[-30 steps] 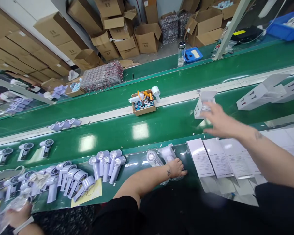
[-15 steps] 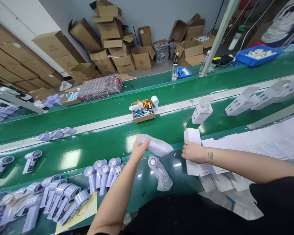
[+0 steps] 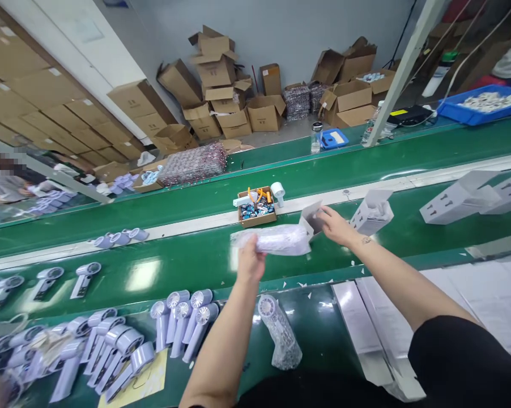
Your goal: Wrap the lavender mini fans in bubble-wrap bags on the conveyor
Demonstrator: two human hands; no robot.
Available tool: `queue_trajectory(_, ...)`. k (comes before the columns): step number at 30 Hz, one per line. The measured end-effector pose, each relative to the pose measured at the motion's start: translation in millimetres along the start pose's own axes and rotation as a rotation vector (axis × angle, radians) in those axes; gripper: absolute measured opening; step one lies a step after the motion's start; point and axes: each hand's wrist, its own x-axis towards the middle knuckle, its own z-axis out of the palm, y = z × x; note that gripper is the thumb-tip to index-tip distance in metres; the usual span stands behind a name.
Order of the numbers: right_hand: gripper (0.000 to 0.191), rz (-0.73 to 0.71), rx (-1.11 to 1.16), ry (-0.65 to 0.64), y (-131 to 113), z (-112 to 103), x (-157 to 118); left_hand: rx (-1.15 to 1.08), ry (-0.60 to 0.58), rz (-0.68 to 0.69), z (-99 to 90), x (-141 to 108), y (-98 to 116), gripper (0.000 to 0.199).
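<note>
My left hand (image 3: 250,262) grips a bubble-wrapped bundle (image 3: 281,239), held level above the green belt. The bundle's right end is at the mouth of a white box (image 3: 311,220). My right hand (image 3: 334,225) pinches that box by its right side. Below, on the dark green bench, lies a wrapped handheld fan (image 3: 279,331). Unwrapped lilac fans (image 3: 182,317) stand in a cluster left of my left forearm. Flat white boxes (image 3: 363,334) lie under my right forearm.
A small carton of parts (image 3: 258,218) sits on the pale strip behind the bundle. Opened white boxes (image 3: 372,211) stand on the belt at right. More lilac fans (image 3: 113,345) crowd the lower left. A metal post (image 3: 402,73) rises at the back right. Part of another person's hand shows at the lower left edge.
Both hands have moved up over the belt. The white box has left the bench with my right hand and now meets the wrapped bundle's end. The view has shifted left.
</note>
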Motion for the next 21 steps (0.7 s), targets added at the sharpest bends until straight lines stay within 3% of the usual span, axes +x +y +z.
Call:
queue_trajectory(3,0.042,0.03,0.121,0.007,15,23,-4,0.072,-0.027,0.062,47.7,11,-33,0.041)
queue_trajectory(5,0.046,0.038,0.19,-0.006,22,30,-8,0.229,-0.034,0.158,68.3,18,-50,0.04)
queue_trajectory(10,0.055,0.021,0.3,-0.03,33,34,-6,1.083,-0.004,0.808,78.7,18,-57,0.028)
queue_trajectory(13,0.06,0.018,0.34,-0.019,36,41,-2,1.477,-0.082,1.017,87.0,15,-56,0.029)
queue_trajectory(15,0.061,0.027,0.361,-0.006,38,45,-3,1.661,-0.211,1.053,98.0,18,-58,0.029)
queue_trajectory(19,0.063,0.102,0.379,0.021,47,44,-13,1.94,-0.765,1.019,109.4,27,-71,0.03)
queue_trajectory(21,0.064,0.135,0.379,0.007,51,41,-20,1.997,-0.851,0.983,102.6,29,-79,0.042)
